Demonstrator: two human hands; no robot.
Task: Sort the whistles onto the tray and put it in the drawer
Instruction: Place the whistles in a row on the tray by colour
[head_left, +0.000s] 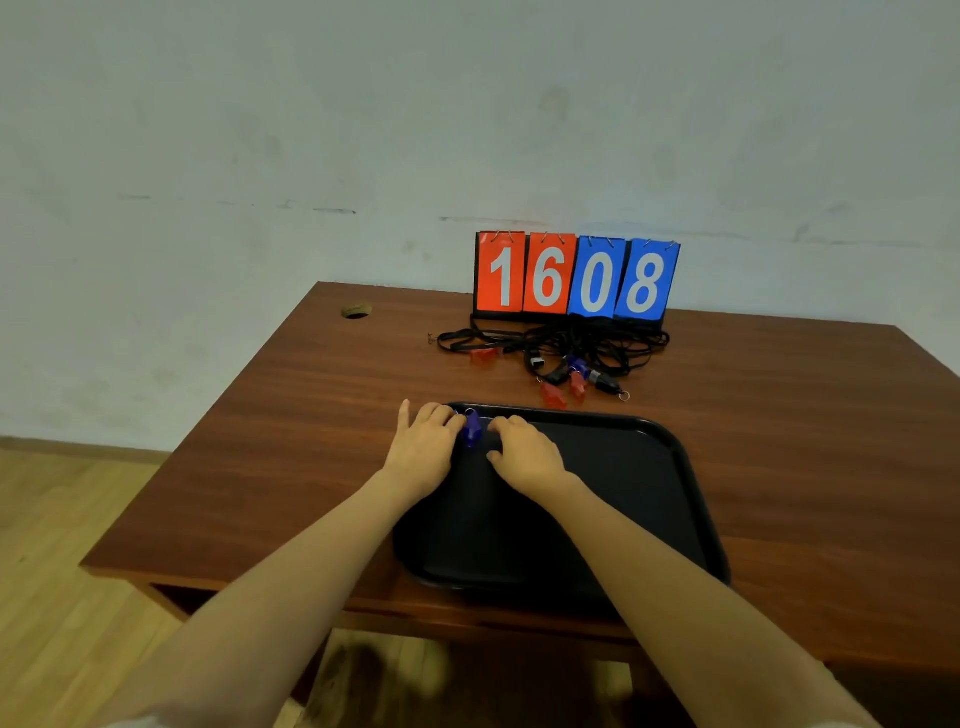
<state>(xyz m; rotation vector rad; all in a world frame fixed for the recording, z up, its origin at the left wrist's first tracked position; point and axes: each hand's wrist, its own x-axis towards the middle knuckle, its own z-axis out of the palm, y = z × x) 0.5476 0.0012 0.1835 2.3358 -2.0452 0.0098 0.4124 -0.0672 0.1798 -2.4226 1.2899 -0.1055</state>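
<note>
Fingertips of left hand (423, 452) and right hand (525, 456) pinch a blue whistle (471, 429) at the black tray's (680, 467) far left corner. Red and blue whistles (570, 382) lie tangled in black lanyards (582, 339) near the worktop's (270, 441) far edge, before a scoreboard (576, 275).

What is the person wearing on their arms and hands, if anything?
Both are bare: the left hand and right hand wear no gloves, and no rings, watch or bracelet show. The forearms are uncovered down to the picture's bottom edge, where a sliver of pale fabric, perhaps a sleeve, just shows.
</note>
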